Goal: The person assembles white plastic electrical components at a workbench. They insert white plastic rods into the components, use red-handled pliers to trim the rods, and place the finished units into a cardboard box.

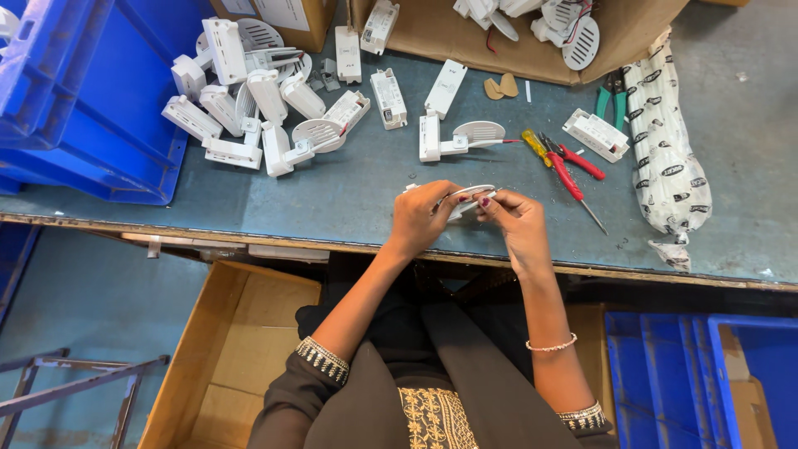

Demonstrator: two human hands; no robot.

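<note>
We see a grey-blue work surface (349, 187) running across the view. On its left end stands a big blue plastic crate (75, 100), and an open brown cardboard box (432, 33) holding white parts lies at the far edge. A long white printed plastic-wrapped bundle (669, 158) lies on the right. Beside the crate sits a heap of white plastic lamp housings (249, 100). Nearer the middle lie a red-handled pair of pliers (569, 166) and a yellow-handled screwdriver (534, 145), close together. At the near edge, both hands meet just above the surface: our left hand (420, 218) and right hand (517, 220) are each closed on the small round white lamp disc (467, 198), pinched between the fingertips of both.
</note>
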